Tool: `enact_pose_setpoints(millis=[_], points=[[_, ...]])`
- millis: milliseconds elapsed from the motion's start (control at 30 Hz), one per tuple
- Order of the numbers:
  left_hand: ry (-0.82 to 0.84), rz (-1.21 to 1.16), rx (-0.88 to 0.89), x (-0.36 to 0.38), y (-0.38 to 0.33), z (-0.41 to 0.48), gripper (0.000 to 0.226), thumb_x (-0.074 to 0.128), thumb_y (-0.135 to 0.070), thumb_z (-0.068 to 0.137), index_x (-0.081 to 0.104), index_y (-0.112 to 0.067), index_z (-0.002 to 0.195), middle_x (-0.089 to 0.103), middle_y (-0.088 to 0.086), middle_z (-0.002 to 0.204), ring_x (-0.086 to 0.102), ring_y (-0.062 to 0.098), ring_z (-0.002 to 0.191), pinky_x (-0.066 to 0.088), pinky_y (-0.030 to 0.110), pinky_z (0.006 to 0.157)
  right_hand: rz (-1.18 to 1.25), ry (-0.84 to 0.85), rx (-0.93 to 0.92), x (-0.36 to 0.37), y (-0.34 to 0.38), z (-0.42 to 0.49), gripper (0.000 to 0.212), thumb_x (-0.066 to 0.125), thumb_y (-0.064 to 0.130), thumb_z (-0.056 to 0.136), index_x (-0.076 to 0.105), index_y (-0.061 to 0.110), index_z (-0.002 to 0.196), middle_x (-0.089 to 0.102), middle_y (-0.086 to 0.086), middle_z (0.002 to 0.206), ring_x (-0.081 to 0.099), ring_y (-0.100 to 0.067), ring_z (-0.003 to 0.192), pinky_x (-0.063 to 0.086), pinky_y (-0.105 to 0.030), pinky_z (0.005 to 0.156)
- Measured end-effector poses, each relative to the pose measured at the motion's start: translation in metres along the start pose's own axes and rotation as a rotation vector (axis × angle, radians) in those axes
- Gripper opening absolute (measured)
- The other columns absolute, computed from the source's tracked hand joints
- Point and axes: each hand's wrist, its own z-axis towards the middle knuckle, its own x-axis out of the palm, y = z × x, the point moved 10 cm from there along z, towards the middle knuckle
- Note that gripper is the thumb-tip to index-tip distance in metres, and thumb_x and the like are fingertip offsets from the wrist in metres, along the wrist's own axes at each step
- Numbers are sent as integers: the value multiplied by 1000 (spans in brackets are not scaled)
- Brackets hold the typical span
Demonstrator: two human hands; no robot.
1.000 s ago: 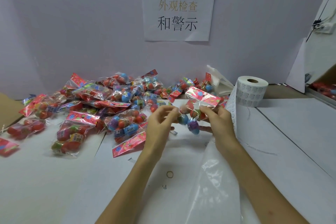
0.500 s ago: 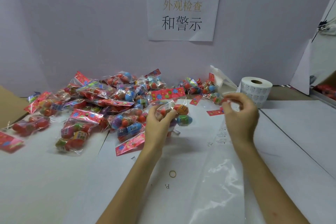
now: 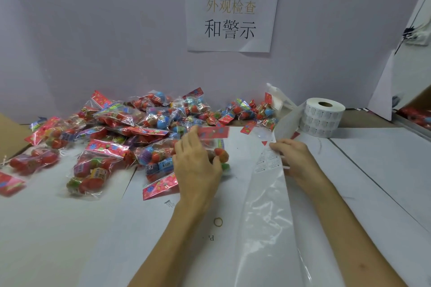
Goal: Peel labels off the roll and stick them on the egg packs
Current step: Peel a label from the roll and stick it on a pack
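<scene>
While the left hand [image 3: 198, 165] grips a blurred egg pack [image 3: 221, 155] at the near edge of the heap of packs [image 3: 130, 128], the right hand [image 3: 297, 158] pinches the label strip [image 3: 268, 162] — a loose length running back to the roll [image 3: 323, 119], which stands upright on the table [image 3: 377, 170] near the wall.

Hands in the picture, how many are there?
2. The left hand grips a clear plastic egg pack by the pile; the right hand pinches the white paper label strip.
</scene>
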Motion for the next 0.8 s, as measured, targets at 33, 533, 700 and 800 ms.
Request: enact_pose_setpoints(millis=[33,533,700,800], points=[[-45,7,20,-6,-2,1,85,82,-20,81,36,-16,152,49,6,145,43,25,133,38,38,114,15,9,-13,2,0,0,13,64,16,97,69,13,86,73,-5,84,70,-17,69,48,-25,57],[436,-139,470,60,-52,-41,63,75,-39,85,44,-32,140,53,-13,134,57,11,111,48,30,87,99,340,-3,43,1,-12,20,69,15,92,69,7,110,74,-12,98,74,-24,80,56,-31,61],[444,-251,361,60,-44,-34,63,78,-34,85,47,-26,139,58,-9,127,56,5,101,51,27,85,68,358,1,45,0,-14,31,54,-2,91,68,3,118,73,-18,97,73,-26,79,57,-31,59],[421,-308,331,56,-44,-31,48,70,-35,94,53,-22,137,63,-7,126,59,5,101,48,22,84,-13,342,-33,44,2,-14,38,54,-4,88,68,10,120,74,-18,105,73,-25,82,58,-34,68]])
